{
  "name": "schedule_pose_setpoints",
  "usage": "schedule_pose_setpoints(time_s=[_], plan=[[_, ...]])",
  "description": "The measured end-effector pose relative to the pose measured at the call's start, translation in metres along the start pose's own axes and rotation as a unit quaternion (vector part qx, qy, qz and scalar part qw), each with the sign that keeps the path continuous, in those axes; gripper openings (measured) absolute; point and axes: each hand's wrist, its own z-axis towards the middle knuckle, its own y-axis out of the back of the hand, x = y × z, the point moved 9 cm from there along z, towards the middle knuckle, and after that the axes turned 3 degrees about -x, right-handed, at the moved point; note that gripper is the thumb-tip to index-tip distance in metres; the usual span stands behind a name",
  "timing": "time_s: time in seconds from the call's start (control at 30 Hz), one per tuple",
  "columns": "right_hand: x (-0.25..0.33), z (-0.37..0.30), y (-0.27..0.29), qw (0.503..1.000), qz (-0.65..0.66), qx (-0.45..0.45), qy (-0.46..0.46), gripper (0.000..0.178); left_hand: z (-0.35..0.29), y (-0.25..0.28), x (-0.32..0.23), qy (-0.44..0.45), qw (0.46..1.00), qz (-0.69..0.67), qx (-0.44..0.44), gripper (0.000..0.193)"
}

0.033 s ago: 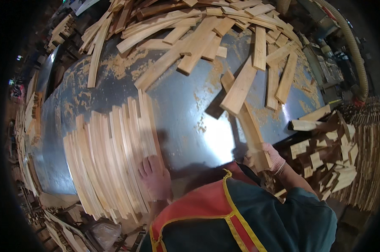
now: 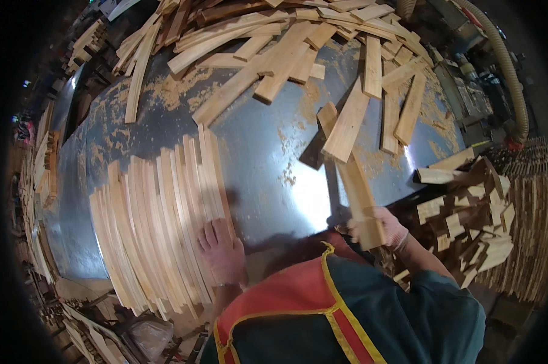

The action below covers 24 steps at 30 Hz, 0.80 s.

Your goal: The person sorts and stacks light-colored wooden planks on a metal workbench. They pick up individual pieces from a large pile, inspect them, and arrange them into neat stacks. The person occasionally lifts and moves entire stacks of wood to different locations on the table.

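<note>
Board [image 2: 356, 188] gripped, row [image 2: 165, 224] laid at 8 o'clock, pile [image 2: 289, 73] loose from 10 to 2; judged only partway.
Near end of board clasped by right hand [image 2: 390, 227] at 4 o'clock, fingers closed about it; far end pointed towards 11. Left hand [image 2: 221, 252], at 7 o'clock, rested spread on the row's right edge, nothing seen clasped. Row set side by side on table [image 2: 256, 158], far ends uneven: taken as done. Much judged left: pile still unsorted, sawdust [image 2: 177, 94] strewn nearby. Short pieces [image 2: 497, 252] heaped between 3 and 4.
</note>
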Motion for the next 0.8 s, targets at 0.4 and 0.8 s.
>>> schedule_pose_setpoints(time_s=[0.4,0.8], plan=[[-0.174,0.148,-0.084,0.666,-0.746,-0.014,0.001,0.063,-0.008,-0.025,0.031,0.002,0.997,-0.072,0.013,0.072],[0.130,0.296,-0.183,0.787,-0.566,-0.085,0.228,0.059,0.021,0.003,-0.005,-0.037,0.998,-0.059,0.004,0.067]])
